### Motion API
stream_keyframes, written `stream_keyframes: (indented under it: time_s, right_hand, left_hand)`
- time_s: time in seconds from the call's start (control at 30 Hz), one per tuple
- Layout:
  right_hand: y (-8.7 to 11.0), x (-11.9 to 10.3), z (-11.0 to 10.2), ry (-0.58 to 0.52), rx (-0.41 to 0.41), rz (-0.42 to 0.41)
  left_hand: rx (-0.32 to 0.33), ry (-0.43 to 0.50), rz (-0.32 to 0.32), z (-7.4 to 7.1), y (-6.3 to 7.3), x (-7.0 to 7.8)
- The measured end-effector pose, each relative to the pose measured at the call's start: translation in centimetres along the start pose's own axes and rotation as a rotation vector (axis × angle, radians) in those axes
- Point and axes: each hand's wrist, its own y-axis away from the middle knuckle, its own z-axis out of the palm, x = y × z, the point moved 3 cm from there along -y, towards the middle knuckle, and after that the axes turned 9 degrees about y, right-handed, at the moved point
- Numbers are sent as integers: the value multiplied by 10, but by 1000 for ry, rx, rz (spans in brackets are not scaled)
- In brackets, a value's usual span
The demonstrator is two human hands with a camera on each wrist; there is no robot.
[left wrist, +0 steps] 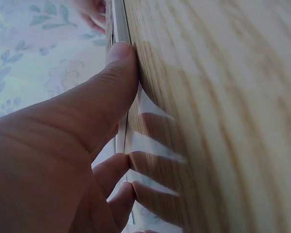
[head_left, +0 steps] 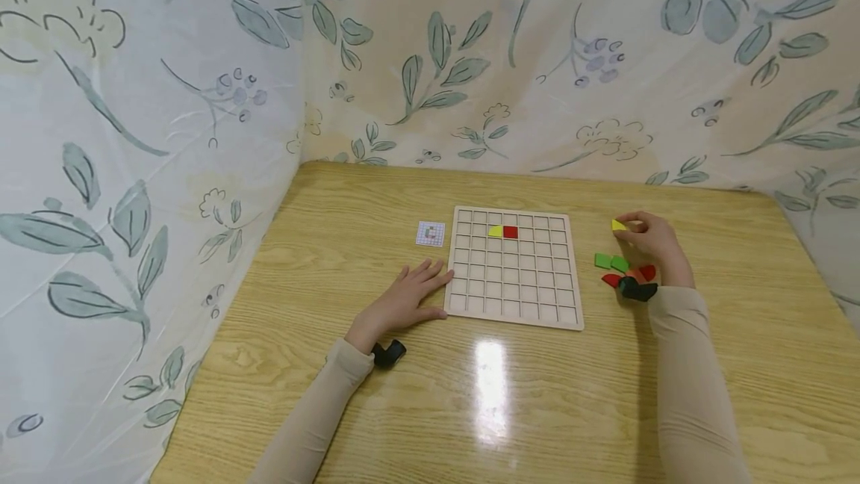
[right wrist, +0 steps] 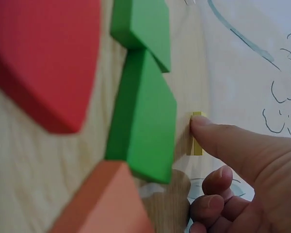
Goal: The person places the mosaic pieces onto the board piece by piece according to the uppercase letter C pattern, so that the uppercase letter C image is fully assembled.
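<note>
My right hand (head_left: 650, 239) pinches a small yellow tile (head_left: 618, 225) between thumb and finger at the right of the table. In the right wrist view the thumb lies against this tile's edge, close to the tabletop. My left hand (head_left: 401, 299) lies with fingers spread at the left edge of the wooden grid board (head_left: 512, 326), thumb and fingertips at its side. Two tiles sit side by side in the board's second row: a yellow rounded tile (head_left: 496, 231) and a red square tile (head_left: 510, 232).
Below the right hand lie green tiles (head_left: 602, 261), red tiles (head_left: 648, 272) and an orange tile (right wrist: 109, 204), partly behind the black wrist camera (head_left: 637, 290). A small printed grid card (head_left: 431, 234) lies left of the board. Floral cloth (head_left: 430, 125) rises behind the table.
</note>
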Motion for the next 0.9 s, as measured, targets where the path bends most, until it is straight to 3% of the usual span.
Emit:
stream_keyframes:
  time_s: [0.9]
  right_hand:
    - [7, -3, 6, 52, 51, -94]
  left_hand:
    - [23, -5, 10, 8, 4, 0]
